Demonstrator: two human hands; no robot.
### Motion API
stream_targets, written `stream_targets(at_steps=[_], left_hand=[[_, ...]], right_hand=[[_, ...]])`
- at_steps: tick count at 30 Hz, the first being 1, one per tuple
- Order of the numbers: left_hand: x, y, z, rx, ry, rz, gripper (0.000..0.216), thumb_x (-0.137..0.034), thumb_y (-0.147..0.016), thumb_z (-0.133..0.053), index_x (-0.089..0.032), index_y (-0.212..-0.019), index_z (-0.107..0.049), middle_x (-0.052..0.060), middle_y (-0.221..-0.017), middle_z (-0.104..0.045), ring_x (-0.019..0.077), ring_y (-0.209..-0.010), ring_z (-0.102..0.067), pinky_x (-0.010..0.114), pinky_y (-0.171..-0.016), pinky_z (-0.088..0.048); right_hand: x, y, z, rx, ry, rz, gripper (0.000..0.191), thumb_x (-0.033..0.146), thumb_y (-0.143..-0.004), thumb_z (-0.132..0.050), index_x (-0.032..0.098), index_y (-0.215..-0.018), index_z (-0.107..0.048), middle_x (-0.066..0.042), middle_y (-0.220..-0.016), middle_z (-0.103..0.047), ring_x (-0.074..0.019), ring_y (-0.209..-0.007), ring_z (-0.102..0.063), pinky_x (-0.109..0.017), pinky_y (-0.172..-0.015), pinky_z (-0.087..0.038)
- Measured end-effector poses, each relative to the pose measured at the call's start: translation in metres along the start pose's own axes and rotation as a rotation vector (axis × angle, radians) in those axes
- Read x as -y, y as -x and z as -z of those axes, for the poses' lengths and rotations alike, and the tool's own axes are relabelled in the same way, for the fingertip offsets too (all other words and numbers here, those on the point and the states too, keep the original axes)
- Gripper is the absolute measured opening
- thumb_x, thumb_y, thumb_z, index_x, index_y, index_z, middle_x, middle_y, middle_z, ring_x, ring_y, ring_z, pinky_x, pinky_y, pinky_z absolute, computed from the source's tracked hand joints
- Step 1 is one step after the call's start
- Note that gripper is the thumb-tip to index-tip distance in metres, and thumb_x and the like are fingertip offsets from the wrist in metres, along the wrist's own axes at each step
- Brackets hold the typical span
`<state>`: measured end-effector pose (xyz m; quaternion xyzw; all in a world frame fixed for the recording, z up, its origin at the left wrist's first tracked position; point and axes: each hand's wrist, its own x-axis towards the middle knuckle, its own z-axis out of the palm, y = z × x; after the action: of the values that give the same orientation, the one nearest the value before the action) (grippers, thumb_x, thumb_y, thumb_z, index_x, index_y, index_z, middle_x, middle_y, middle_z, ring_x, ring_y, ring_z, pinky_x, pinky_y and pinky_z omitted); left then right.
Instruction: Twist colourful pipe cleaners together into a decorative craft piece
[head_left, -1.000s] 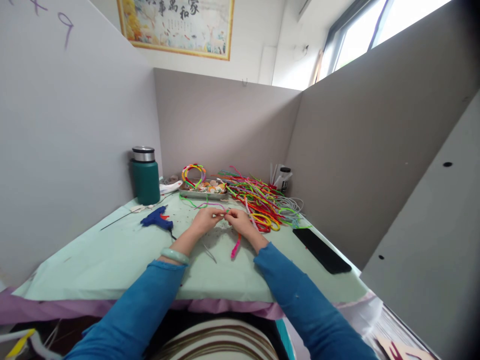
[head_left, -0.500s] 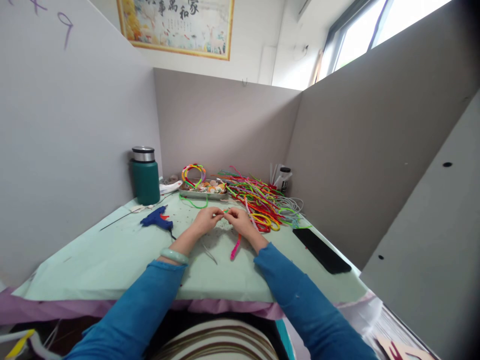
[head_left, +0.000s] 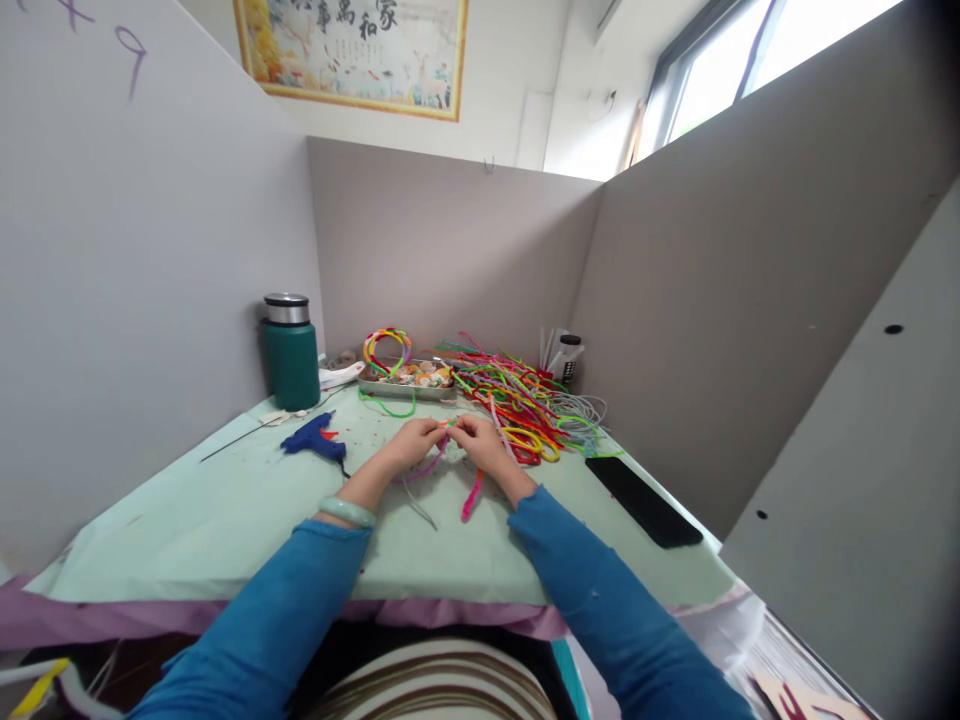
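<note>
L hand (head_left: 414,444) and R hand (head_left: 480,440) are tip to tip, thumbs and index fingers pinched w/ basically no gap, both on a small fuzzy piece (head_left: 448,424), orange + green afaict. It's right btwn the fingertips, up off the table cover (head_left: 225,520). Exact grip on each side is hidden by the fingers, so can't tell more tbh.

A purple strand (head_left: 427,468) runs from just under the fingertips down toward the L wrist. Pink-orange tail (head_left: 471,500) hangs below the R fingers; can't tell if it's all one pc. Thin grey wire (head_left: 420,505) sits nearer the body than the L fingers.

Rest of the layout: blue glue gun (head_left: 315,437) is left of the L fingers, green bottle (head_left: 292,365) further left + beyond. Just past the fingertips, slightly left, there's a curved green stem (head_left: 386,408), then a metal tray (head_left: 409,394) full of small bits, w/ a multicolor ring (head_left: 369,352) upright at its left end. Big messy pile of fuzzy stems (head_left: 510,390) is beyond + right of the R fingers, yellow loop (head_left: 540,440) at its near edge. Flat black slab (head_left: 643,500) is well right of the R fingers, closer to the body.
</note>
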<state>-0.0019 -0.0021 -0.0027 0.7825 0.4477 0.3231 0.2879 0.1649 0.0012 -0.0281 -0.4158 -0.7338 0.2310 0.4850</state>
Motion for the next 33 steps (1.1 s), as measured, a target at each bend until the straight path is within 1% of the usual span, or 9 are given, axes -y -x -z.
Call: stream_targets(at_steps=[2, 6, 10, 13, 16, 18, 23, 28, 33], left_hand=[[0.004, 0.000, -0.001, 0.039, 0.086, 0.032, 0.035, -0.052, -0.078, -0.047, -0.018, -0.067, -0.050, -0.005, -0.054, -0.041, 0.0102, -0.046, -0.040, 0.023, -0.046, -0.032], [0.009, -0.003, -0.001, 0.072, 0.203, 0.073, 0.039, -0.057, -0.074, -0.051, -0.018, -0.070, -0.048, -0.006, -0.053, -0.038, 0.0084, -0.045, -0.036, 0.022, -0.044, -0.028], [0.002, 0.001, 0.000, 0.126, 0.360, 0.141, 0.039, -0.056, -0.072, -0.057, -0.018, -0.068, -0.048, -0.008, -0.049, -0.031, 0.0059, -0.042, -0.024, 0.022, -0.044, -0.021], [-0.004, 0.004, 0.002, 0.146, 0.431, 0.168, 0.036, -0.052, -0.074, -0.058, -0.019, -0.066, -0.047, -0.008, -0.045, -0.029, 0.0062, -0.040, -0.022, 0.024, -0.044, -0.020], [-0.004, 0.005, 0.002, 0.140, 0.449, 0.171, 0.033, -0.048, -0.075, -0.057, -0.019, -0.064, -0.046, -0.008, -0.044, -0.029, 0.0063, -0.040, -0.021, 0.025, -0.043, -0.019], [-0.002, 0.003, 0.001, 0.119, 0.435, 0.171, 0.031, -0.046, -0.073, -0.058, -0.019, -0.062, -0.045, -0.007, -0.045, -0.031, 0.0063, -0.040, -0.024, 0.025, -0.043, -0.020], [0.000, 0.002, 0.001, 0.071, 0.420, 0.229, 0.029, -0.043, -0.071, -0.058, -0.019, -0.061, -0.046, -0.005, -0.047, -0.041, 0.0081, -0.040, -0.036, 0.025, -0.043, -0.029], [0.000, 0.003, 0.002, 0.081, 0.421, 0.257, 0.026, -0.038, -0.070, -0.058, -0.019, -0.059, -0.046, -0.005, -0.044, -0.040, 0.0089, -0.036, -0.038, 0.024, -0.038, -0.030], [0.002, 0.001, 0.000, 0.054, 0.414, 0.361, 0.025, -0.032, -0.069, -0.061, -0.019, -0.055, -0.044, -0.005, -0.044, -0.039, 0.0079, -0.035, -0.035, 0.024, -0.037, -0.030]], right_hand=[[0.000, 0.000, 0.000, 0.008, -0.009, 0.008, 0.022, 0.035, -0.079, -0.053, 0.017, -0.066, -0.056, 0.002, -0.062, -0.052, -0.0116, -0.060, -0.046, -0.023, -0.056, -0.034], [0.001, 0.000, 0.000, 0.016, -0.027, 0.028, 0.023, 0.037, -0.079, -0.053, 0.017, -0.067, -0.056, 0.002, -0.063, -0.052, -0.0117, -0.060, -0.046, -0.024, -0.057, -0.035], [0.000, 0.000, -0.001, 0.018, -0.055, 0.043, 0.021, 0.036, -0.080, -0.054, 0.017, -0.074, -0.059, 0.001, -0.069, -0.056, -0.0126, -0.065, -0.049, -0.024, -0.060, -0.038], [0.000, 0.000, -0.001, 0.029, -0.062, 0.073, 0.019, 0.034, -0.081, -0.053, 0.017, -0.080, -0.061, -0.001, -0.074, -0.060, -0.0134, -0.068, -0.052, -0.024, -0.063, -0.040], [-0.002, 0.001, -0.001, 0.035, -0.019, 0.107, 0.019, 0.033, -0.082, -0.052, 0.017, -0.082, -0.063, -0.001, -0.075, -0.061, -0.0139, -0.069, -0.052, -0.025, -0.065, -0.040], [-0.001, 0.001, 0.000, 0.044, 0.017, 0.123, 0.019, 0.032, -0.083, -0.052, 0.017, -0.081, -0.063, -0.001, -0.075, -0.061, -0.0143, -0.070, -0.053, -0.025, -0.065, -0.040], [0.002, 0.003, 0.001, 0.059, 0.080, 0.155, 0.016, 0.026, -0.084, -0.051, 0.018, -0.085, -0.065, -0.002, -0.080, -0.065, -0.0147, -0.072, -0.055, -0.026, -0.068, -0.041], [0.000, 0.004, 0.001, 0.070, 0.181, 0.231, 0.017, 0.017, -0.082, -0.052, 0.018, -0.092, -0.066, -0.003, -0.087, -0.066, -0.0155, -0.077, -0.056, -0.026, -0.072, -0.042], [-0.001, 0.005, 0.000, 0.068, 0.355, 0.288, 0.014, 0.021, -0.084, -0.055, 0.018, -0.094, -0.064, -0.004, -0.091, -0.066, -0.0163, -0.081, -0.057, -0.026, -0.073, -0.041]])
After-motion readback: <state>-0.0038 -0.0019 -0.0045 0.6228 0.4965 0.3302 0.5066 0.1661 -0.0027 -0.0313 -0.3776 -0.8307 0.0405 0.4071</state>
